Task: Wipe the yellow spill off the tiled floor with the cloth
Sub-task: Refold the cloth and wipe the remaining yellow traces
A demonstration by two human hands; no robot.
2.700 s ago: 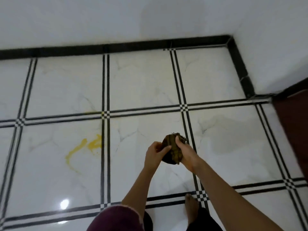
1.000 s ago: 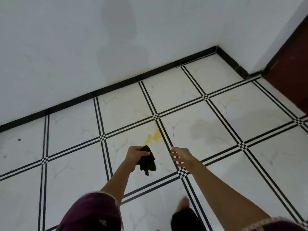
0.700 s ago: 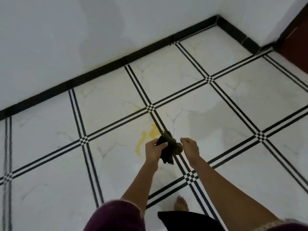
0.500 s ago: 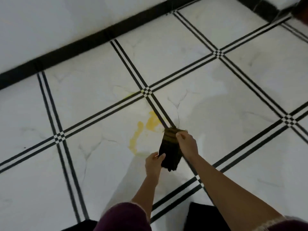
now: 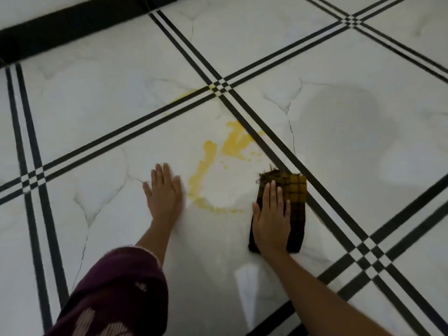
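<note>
A yellow spill (image 5: pixel 232 141) curves across a white marble tile, from a blot near the black tile lines down through a streak (image 5: pixel 201 173) to a thin arc at the bottom. The dark brown and yellow checked cloth (image 5: pixel 293 202), folded long, lies flat on the floor just right of the spill. My right hand (image 5: pixel 271 219) presses flat on the cloth. My left hand (image 5: pixel 164 192) rests flat on the bare tile just left of the spill, fingers together, holding nothing.
The tiled floor (image 5: pixel 97 117) is white with double black lines that cross near the spill. A black skirting strip (image 5: pixel 60 27) runs along the wall at the top left. My maroon sleeve (image 5: pixel 116 294) fills the lower left.
The view has dropped close to the floor. The cloth, held up in both hands before, now lies flat on the tile under my right hand, and my left hand has let go and is planted on the floor.
</note>
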